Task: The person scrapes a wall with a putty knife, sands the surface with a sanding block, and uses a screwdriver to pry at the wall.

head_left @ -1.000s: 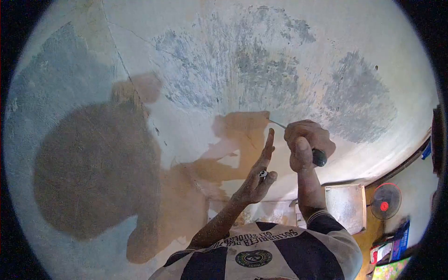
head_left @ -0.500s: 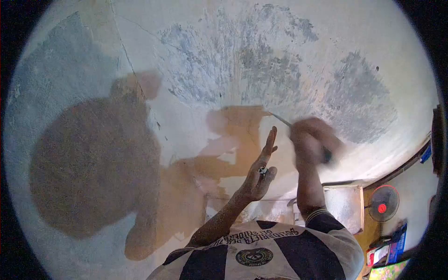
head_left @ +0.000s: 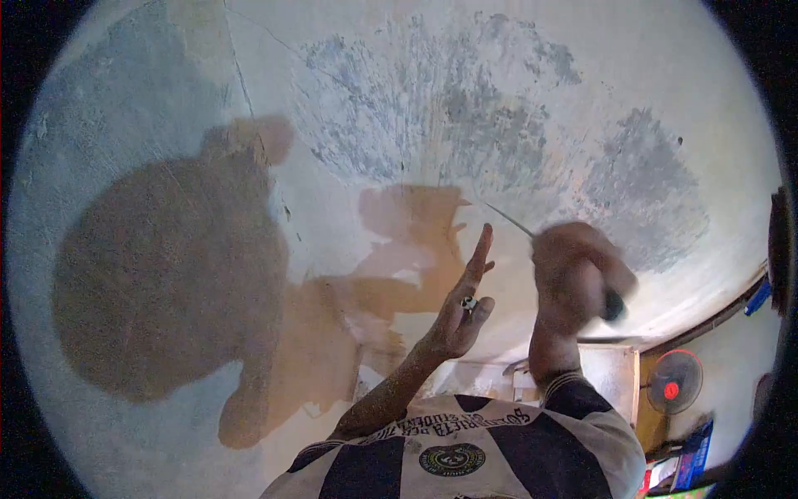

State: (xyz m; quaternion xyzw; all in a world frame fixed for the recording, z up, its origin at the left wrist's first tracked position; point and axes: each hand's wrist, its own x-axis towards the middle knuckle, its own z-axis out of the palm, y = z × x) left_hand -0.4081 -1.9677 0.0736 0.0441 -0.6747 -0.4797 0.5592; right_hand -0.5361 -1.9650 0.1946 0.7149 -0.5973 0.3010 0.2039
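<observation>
My right hand point(head_left: 575, 262), slightly blurred, is closed around a scraper. The thin blade point(head_left: 509, 219) shows edge-on and points up and left, its tip at the pale wall point(head_left: 332, 224). A dark handle end point(head_left: 613, 306) sticks out below my fist. To the left, my left hand point(head_left: 464, 312) is held up flat with fingers stretched out, holding nothing. A ring point(head_left: 469, 304) sits on one of its fingers. Above both hands the wall carries rough grey patches point(head_left: 499, 125) where the pale coat is broken.
Shadows of my head point(head_left: 166, 283) and arms fall across the wall on the left. A crack point(head_left: 241, 75) runs down its upper left. At the lower right are a fan point(head_left: 674, 381) with a red hub, a pale panel point(head_left: 611, 374) and some colourful items point(head_left: 690, 461).
My right hand with the scraper has shifted slightly right and down, and the blade tip sits a little further right. My left hand has barely moved. The view has tilted slightly.
</observation>
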